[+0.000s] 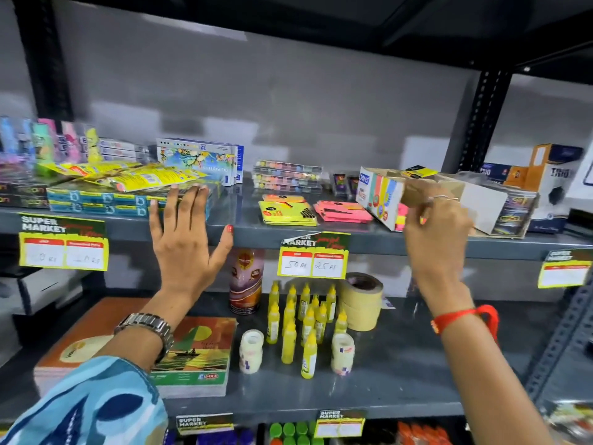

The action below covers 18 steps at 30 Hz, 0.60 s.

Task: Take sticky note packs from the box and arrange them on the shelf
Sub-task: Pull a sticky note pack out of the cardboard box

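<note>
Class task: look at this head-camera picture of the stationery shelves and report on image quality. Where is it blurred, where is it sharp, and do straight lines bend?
Head view: motion blur smears the packs at far left and the right hand at the sticky note box; the yellow glue bottles are fairly sharp; wide-angle distortion tilts the right upright; soft glare on the grey back wall.

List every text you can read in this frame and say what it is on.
"SUPER MARKET": left shelf tag.
"50", "25": handwritten on the middle shelf tag.
"TRIO": box at far right.
"12": crayon box.
"DOMS": sticky note box.
Other packaging print is too blurred to read.
</note>
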### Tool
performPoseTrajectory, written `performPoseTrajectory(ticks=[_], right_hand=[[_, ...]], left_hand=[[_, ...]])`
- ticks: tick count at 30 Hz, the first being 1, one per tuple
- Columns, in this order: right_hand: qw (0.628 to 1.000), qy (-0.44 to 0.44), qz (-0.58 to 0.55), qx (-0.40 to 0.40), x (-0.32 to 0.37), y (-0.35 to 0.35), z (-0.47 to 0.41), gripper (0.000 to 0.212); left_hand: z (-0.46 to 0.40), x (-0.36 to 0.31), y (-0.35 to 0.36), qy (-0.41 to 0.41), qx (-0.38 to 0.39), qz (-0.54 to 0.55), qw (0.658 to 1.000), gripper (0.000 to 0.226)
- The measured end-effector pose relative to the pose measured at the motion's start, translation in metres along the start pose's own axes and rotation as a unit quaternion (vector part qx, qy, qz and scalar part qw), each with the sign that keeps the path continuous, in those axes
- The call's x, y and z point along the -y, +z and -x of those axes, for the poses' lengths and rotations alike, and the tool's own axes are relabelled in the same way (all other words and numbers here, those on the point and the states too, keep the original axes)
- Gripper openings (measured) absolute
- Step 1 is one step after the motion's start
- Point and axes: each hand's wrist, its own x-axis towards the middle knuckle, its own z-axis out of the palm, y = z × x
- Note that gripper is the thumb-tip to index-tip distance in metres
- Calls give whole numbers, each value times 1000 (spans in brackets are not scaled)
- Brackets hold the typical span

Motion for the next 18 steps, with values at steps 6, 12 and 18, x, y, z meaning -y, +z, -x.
performPoseTrajectory(ticks=[6,12,18], right_hand=[[968,80,133,198,-60,-6,-3,26],[960,24,165,225,-71,-14,2,8],[983,71,138,96,-76,-20,1,12]], left_hand=[[0,-3,1,-6,-6,-2,1000,66],[1,-3,-1,-5,-5,0,1000,66],[0,-3,-2,-9,7,-4,1000,67]])
